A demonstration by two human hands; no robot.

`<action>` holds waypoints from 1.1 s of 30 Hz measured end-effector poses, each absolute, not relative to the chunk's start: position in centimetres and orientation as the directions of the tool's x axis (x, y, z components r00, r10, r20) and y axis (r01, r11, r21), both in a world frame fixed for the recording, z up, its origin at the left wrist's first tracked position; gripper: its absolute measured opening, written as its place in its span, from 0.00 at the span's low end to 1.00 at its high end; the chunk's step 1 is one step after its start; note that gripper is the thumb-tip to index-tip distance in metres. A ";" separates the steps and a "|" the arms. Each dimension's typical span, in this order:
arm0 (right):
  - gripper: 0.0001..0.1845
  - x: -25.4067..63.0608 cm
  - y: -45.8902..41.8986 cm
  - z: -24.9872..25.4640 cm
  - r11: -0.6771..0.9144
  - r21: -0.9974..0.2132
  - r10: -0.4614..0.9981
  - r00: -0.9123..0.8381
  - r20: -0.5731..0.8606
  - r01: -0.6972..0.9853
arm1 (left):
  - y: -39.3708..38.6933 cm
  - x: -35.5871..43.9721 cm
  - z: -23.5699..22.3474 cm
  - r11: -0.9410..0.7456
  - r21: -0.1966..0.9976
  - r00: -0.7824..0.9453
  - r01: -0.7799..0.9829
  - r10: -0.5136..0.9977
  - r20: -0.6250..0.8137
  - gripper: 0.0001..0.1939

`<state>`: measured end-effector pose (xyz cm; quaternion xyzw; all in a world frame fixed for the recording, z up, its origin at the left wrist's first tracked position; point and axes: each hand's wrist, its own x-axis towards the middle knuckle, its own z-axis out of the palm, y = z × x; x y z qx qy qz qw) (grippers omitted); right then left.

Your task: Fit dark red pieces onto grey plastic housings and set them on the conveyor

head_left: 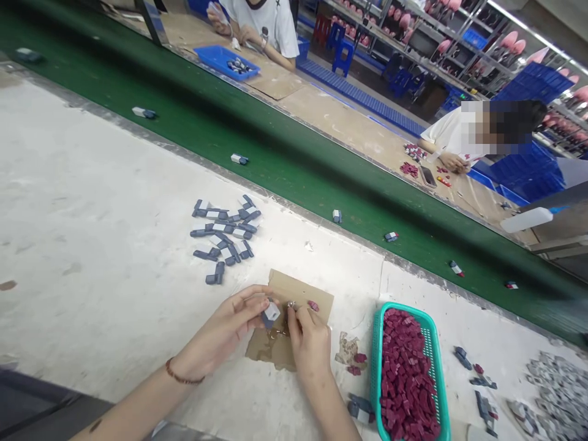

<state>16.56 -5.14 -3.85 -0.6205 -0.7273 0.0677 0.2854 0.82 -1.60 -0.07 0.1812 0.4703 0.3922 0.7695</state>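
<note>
Left hand [248,313] and right hand [310,337]: bare. Left forearm [144,392] and right forearm [327,392]: bare over the visible length. Left wrist: fitted with one bracelet [184,378] — thin, reddish-brown, with an uneven, beaded or braided outline. Left forearm marking: one small, dark, elongated spot [95,425] — located on the elbow side of the bracelet.

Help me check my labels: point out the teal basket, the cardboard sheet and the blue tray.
Teal basket [376,367]: head view, on its left wall.
Cardboard sheet [294,285]: head view, on its bare upper part.
Blue tray [212,56]: head view, on its bare left floor.
</note>
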 end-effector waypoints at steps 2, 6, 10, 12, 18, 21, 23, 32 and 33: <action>0.24 16.6 -5.2 -3.8 0.200 -0.519 0.952 -0.039 0.305 0.831 | -1.8 0.7 -0.1 0.675 0.566 0.288 -0.474 0.726 -0.625 0.24; 0.22 17.0 -5.1 -3.4 0.017 -0.827 0.981 0.151 0.122 0.562 | -2.3 0.7 -0.3 0.726 0.482 0.335 -0.490 0.667 -0.665 0.24; 0.24 17.4 -5.1 -2.4 -0.195 -0.979 0.936 0.310 -0.166 0.064 | -3.1 1.2 -0.6 0.699 0.500 0.344 -0.511 0.700 -0.626 0.22; 0.26 17.4 -5.2 -2.0 -0.226 -0.967 0.918 0.308 -0.251 -0.114 | -3.4 1.7 -0.6 0.684 0.513 0.342 -0.519 0.716 -0.608 0.22; 0.29 16.5 -5.6 -0.9 -0.226 -0.896 0.893 0.285 -0.348 -0.382 | -4.2 2.9 -0.9 0.562 0.628 0.275 -0.538 0.822 -0.499 0.19; 0.30 16.1 -5.8 -0.6 -0.251 -0.860 0.871 0.284 -0.401 -0.444 | -4.6 3.3 -1.5 0.385 0.772 0.190 -0.506 0.923 -0.335 0.13; 0.31 15.9 -5.8 -0.5 -0.258 -0.839 0.858 0.286 -0.427 -0.479 | -4.8 3.5 -1.9 0.228 0.860 0.132 -0.456 0.973 -0.188 0.10; 0.30 15.5 -5.9 -0.5 -0.276 -0.825 0.847 0.280 -0.452 -0.494 | -5.2 4.2 -2.5 -0.141 0.950 0.024 -0.279 0.988 0.154 0.09; 0.30 15.5 -6.0 -0.6 -0.280 -0.829 0.845 0.285 -0.452 -0.484 | -5.1 4.2 -2.5 -0.159 0.952 0.024 -0.263 0.985 0.172 0.09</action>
